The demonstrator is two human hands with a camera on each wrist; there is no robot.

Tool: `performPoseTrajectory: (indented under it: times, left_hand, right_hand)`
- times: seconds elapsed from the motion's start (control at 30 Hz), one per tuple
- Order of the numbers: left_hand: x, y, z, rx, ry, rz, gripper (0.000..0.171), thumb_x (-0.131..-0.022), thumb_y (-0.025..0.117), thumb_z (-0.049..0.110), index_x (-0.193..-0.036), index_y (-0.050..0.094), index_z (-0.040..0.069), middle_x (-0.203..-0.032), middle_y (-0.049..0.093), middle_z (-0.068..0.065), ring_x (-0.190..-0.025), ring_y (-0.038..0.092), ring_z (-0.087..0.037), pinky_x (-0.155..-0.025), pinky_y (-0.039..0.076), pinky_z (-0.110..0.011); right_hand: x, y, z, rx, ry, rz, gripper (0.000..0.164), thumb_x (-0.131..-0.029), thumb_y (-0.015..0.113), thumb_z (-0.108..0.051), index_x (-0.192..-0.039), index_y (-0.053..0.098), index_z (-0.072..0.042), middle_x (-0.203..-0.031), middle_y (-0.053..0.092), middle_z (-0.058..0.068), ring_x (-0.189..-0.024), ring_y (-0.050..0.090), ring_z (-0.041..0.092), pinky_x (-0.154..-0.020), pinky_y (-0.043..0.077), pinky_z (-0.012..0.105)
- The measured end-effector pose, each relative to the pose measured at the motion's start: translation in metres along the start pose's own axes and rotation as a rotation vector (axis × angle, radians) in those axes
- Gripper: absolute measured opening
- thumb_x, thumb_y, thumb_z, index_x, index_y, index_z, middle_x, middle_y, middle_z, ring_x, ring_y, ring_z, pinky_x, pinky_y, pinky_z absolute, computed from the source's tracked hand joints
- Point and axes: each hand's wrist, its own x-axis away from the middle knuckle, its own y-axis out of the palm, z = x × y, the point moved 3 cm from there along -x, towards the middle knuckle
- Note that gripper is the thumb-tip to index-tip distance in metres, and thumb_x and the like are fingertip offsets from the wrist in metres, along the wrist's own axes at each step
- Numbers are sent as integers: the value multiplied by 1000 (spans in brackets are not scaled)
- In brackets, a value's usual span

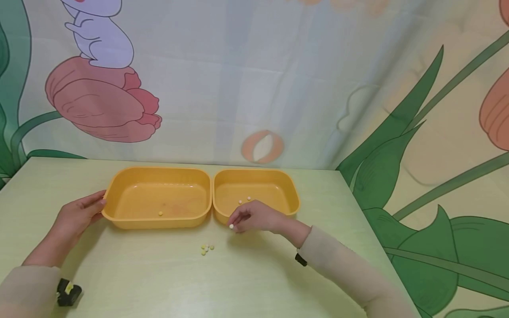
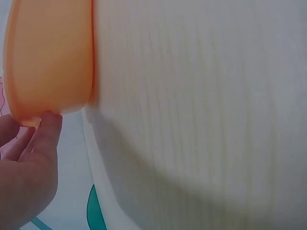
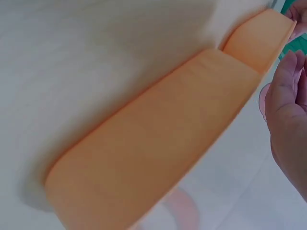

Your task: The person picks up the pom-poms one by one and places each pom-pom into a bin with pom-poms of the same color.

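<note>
At its left end, a larger yellow plastic tray [image 1: 135, 194] has its rim pinched by my left hand [image 1: 75, 217]; the left wrist view shows the fingertips [image 2: 50, 117] at the rim. One small yellow bead [image 1: 161, 213] lies inside. My right hand [image 1: 258, 217] is over the near edge of the smaller yellow tray [image 1: 278, 192], pinching a small white bead [image 1: 231, 226] between thumb and fingers. That tray holds two pale beads [image 1: 240, 202]. In the right wrist view the bead is hidden.
The trays stand end to end near the back of the pale table [image 1: 159, 274]. In front of them lies a little cluster of several yellow and white beads [image 1: 204, 247]. A printed curtain [image 1: 199, 88] hangs behind the table.
</note>
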Motion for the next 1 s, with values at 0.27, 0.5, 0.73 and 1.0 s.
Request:
performPoseTrajectory:
  times: [0.27,0.5,0.73,1.0]
  left_hand:
    - [0,1,0,7,4,0,64,-110,41,39,-161,20,6,-168,15,-24,-94,47,21,-76,55,-2]
    - [-2,0,-2,13,-3,6,65,-109,42,40,-161,21,7,-168,15,-23,-101,48,17,-76,55,-2]
    - [-3,0,-1,-5,-17,8,65,-110,41,41,-161,20,8,-169,15,-23,-127,55,-15,-75,55,-2]
    - [-3,0,-1,-7,-11,5,65,-110,42,40,-161,20,7,-169,15,-24,-112,52,6,-76,55,-3]
  right_hand:
    - [3,-23,-9,25,17,34,22,-93,71,-8,-112,73,2,-96,75,2,-85,64,9,-84,59,23]
    - [0,-45,-18,19,39,7,25,-94,70,-7,-116,71,3,-96,74,0,-87,66,11,-95,61,35]
    - [-2,-67,-31,67,22,-80,24,-95,68,-7,-117,69,2,-107,74,7,-93,68,11,-100,60,36]
    - [-12,-98,-39,141,43,-133,29,-97,64,-9,-122,64,4,-103,72,0,-97,69,12,-100,59,31]
